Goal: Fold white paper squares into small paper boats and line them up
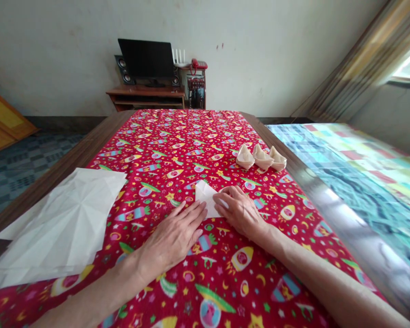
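Note:
A small piece of folded white paper (205, 195) lies on the red patterned cloth in front of me. My left hand (177, 232) rests flat at its lower left, fingers stretched out and fingertips on the paper's edge. From the right, my right hand (239, 210) grips the paper's right side with bent fingers; its thumb is mostly hidden. Beyond my right hand stand three folded paper pieces (245, 157) with pointed tops, close together in a row. To the left lies a loose stack of creased white paper sheets (68, 223).
The red cloth (177, 146) covers the middle of a long brown table (276, 146). A bed with a patterned sheet (362, 191) stands along the right. At the far wall are a desk (146, 91) with a monitor (146, 59), speakers and a red telephone (198, 64).

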The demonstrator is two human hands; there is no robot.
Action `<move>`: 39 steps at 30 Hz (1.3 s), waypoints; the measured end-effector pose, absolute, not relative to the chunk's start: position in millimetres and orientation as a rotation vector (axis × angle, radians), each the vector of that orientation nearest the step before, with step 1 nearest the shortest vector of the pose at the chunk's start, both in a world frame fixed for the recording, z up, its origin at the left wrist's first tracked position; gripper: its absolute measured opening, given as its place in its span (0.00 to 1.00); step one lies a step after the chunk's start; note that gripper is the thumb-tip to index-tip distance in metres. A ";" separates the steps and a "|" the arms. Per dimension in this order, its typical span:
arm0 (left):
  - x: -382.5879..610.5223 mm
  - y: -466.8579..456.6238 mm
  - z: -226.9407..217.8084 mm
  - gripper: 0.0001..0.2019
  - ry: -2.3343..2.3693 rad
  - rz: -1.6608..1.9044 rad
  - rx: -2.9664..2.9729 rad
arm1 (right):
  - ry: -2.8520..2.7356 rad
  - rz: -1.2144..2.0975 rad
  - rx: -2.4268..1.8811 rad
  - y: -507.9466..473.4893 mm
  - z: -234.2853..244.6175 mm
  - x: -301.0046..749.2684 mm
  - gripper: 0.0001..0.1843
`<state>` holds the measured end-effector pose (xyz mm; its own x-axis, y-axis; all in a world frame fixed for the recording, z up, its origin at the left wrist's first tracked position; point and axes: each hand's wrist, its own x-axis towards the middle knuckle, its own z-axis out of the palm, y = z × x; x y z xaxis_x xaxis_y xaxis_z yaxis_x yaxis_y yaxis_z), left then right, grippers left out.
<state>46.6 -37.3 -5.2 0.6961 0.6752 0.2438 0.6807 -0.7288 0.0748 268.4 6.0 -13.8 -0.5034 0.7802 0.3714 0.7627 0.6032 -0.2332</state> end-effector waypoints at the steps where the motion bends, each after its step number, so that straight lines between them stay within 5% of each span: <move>1: 46.1 -37.4 -5.4 0.20 -1.143 -0.401 -2.873 | -2.387 0.037 -1.241 4.8 -14.6 272.8 0.11; 8: 46.2 -36.7 -11.3 0.20 -1.139 -0.393 -2.849 | -2.526 -0.237 -1.184 -16.0 -6.7 278.6 0.23; 13: 46.6 -37.2 -10.5 0.20 -1.142 -0.387 -2.836 | -2.750 -0.086 -0.900 -28.5 -1.4 277.3 0.23; 20: 41.9 -39.4 -6.1 0.18 -1.045 -0.421 -2.839 | -2.625 -0.002 -1.024 -39.8 -6.6 297.8 0.24; 25: 48.7 -13.9 4.3 0.13 -1.103 -0.597 -2.945 | -2.386 0.122 -1.185 -30.4 -2.0 291.4 0.14; 31: 62.9 32.0 13.1 0.05 -1.171 -0.472 -3.133 | -2.294 -0.192 -1.619 -18.9 3.7 278.7 0.17; 36: 63.6 53.9 8.6 0.30 -1.121 -0.483 -3.122 | -2.307 -0.085 -1.616 -18.8 -0.6 276.8 0.14; 39: 61.7 62.9 7.4 0.36 -1.133 -0.361 -3.166 | -2.270 0.014 -1.535 -16.9 -7.3 279.0 0.11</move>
<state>61.7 62.9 7.4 0.7564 0.6434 0.1174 0.5926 -0.7502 0.2934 279.0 -16.9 -7.3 -0.3177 0.8933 0.3181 0.8892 0.3972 -0.2273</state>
